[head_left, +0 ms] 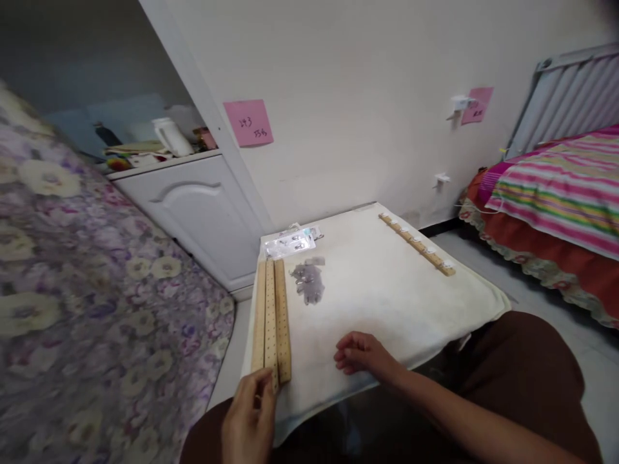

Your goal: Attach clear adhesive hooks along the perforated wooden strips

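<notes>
My left hand (249, 412) is closed, its fingertips at the near end of a long wooden strip (270, 316) dotted with small holes. Two more such strips lie close alongside, a wooden strip (282, 309) on the right and a wooden strip (259, 316) on the left. My right hand (360, 354) is over the cloth near the table's front edge, fingers loosely bent and nothing visible in them. Beyond the strips are a clear bag of small metal parts (308, 282) and a clear plastic package (293, 243).
At the right of the cloth-covered table (358, 270) lies a wooden strip with several white pieces (416, 243). A flowered curtain (120, 290) hangs at left, beside a white cabinet (184, 212). A bed (561, 193) stands at right. Pink notes are stuck up behind.
</notes>
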`<state>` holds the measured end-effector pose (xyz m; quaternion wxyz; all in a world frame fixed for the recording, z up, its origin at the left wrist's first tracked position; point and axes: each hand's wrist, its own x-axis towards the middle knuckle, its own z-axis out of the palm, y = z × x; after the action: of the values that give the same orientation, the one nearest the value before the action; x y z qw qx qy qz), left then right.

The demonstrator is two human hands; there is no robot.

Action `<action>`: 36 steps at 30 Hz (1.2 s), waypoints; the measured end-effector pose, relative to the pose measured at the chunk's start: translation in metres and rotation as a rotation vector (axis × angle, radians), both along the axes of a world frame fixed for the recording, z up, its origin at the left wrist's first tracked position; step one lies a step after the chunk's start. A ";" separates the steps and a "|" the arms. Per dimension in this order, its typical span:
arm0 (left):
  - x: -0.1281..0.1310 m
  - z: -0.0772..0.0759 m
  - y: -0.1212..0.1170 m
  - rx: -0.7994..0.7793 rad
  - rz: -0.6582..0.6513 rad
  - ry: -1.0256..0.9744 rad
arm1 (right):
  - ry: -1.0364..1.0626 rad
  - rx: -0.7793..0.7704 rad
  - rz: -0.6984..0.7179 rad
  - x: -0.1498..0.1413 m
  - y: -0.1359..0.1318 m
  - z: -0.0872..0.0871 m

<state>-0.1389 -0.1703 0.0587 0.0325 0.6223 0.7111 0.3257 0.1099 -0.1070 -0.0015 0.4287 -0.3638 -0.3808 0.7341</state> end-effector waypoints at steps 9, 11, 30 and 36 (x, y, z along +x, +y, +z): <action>0.013 -0.034 0.006 -0.156 -0.066 0.475 | 0.089 -0.178 0.149 -0.055 0.003 0.020; 0.016 -0.029 0.010 -0.179 -0.045 0.531 | 0.080 -0.190 0.163 -0.065 0.005 0.018; 0.022 -0.039 0.024 -0.186 -0.223 0.504 | 0.272 -0.256 0.061 -0.085 -0.011 0.006; 0.036 -0.038 0.020 -0.202 -0.176 0.459 | 0.183 -0.201 0.021 -0.084 -0.014 0.008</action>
<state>-0.1030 -0.1505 0.0204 -0.0394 0.7330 0.6718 0.0991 0.0259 -0.1206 0.0069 0.4155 -0.3324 -0.2682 0.8031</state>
